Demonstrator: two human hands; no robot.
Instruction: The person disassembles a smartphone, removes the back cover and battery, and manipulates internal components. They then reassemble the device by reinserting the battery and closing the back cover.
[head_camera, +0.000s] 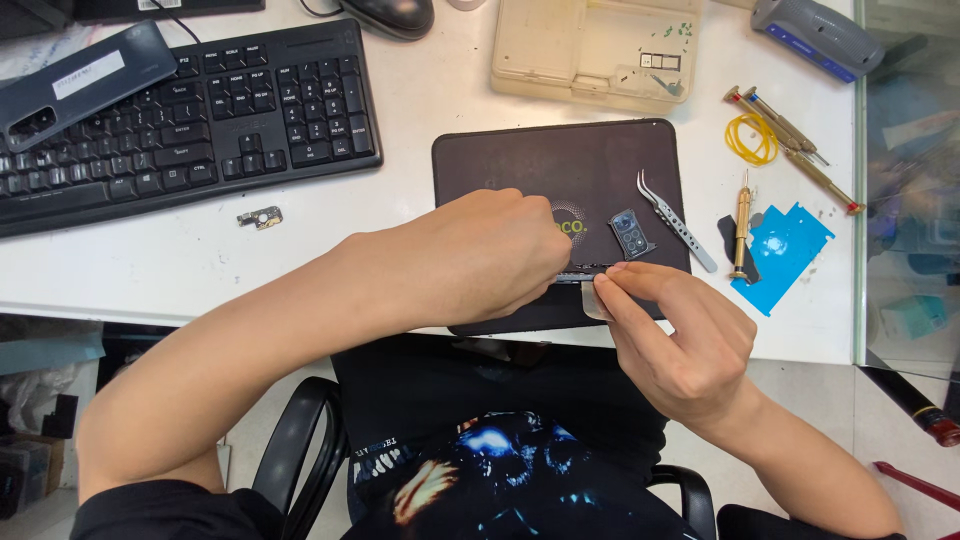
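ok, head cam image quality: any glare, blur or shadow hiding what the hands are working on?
Head view: even overhead light, sharp across the desk; soft shadow under the left hand on the dark mat; the thin dark part pinched with the right hand is mostly hidden by fingers; mild glare on the white desk; no motion blur.

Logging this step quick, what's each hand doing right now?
Left hand: closed grip on a thin dark strip-like part over the black mat.
Right hand: fingertips pinching the same part.
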